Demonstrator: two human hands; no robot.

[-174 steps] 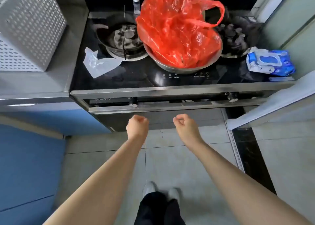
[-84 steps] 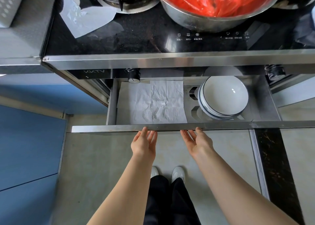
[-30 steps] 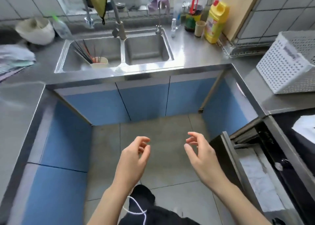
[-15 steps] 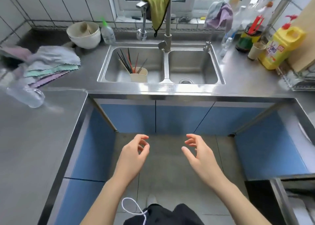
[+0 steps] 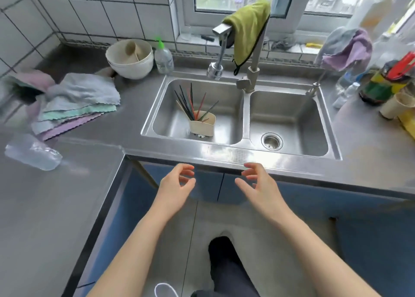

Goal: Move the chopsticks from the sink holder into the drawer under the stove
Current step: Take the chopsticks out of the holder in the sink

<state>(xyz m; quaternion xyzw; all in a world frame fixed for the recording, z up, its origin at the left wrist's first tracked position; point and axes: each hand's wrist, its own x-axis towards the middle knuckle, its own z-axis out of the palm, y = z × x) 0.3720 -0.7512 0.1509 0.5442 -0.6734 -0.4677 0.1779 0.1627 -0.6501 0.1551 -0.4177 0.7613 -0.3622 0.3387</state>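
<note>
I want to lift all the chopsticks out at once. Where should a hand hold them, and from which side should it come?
Probably grip the chopsticks as a bundle just above the rim of the beige holder, where they converge. They lean and fan up toward the back left, so come from above; the left hand is nearer.

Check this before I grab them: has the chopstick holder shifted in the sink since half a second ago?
No. The holder stands in the left basin over the drain, as before; only the camera moved.
</note>
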